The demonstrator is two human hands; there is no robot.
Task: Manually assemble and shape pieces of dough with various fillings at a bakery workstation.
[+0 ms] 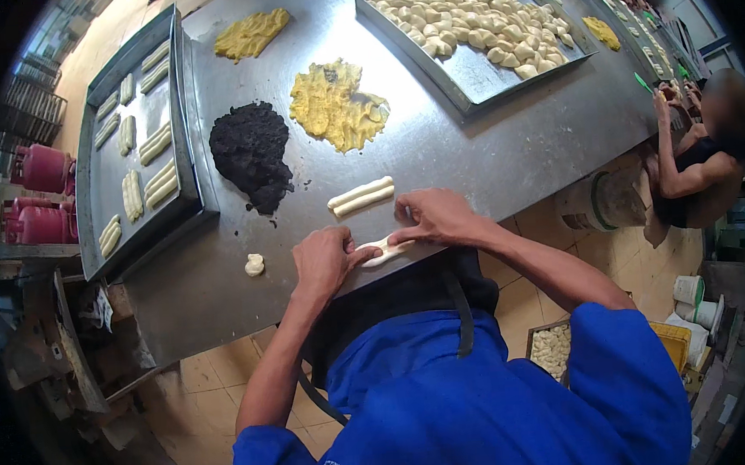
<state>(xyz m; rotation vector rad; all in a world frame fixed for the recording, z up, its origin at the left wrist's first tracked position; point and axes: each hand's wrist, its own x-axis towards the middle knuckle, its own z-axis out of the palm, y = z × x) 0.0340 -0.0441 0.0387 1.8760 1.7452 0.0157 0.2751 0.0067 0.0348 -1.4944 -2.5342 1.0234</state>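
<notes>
A small strip of pale dough [386,251] lies at the near edge of the metal table, between my two hands. My left hand [323,257] has its fingers curled and its thumb on the left end of the strip. From the other side, my right hand [433,215] pinches the strip's right end with thumb and curled fingers. Just beyond them rests a pair of dough sticks [361,196] side by side. One small dough lump [255,264] sits left of my left hand.
Dark crumbly filling [253,154] and yellow paste [337,107] lie ahead, with another yellow mound [251,34] farther off. A tray [88,190] of shaped sticks stands left; a tray [466,90] heaped with dough pieces stands far right. A person [701,165] works at right.
</notes>
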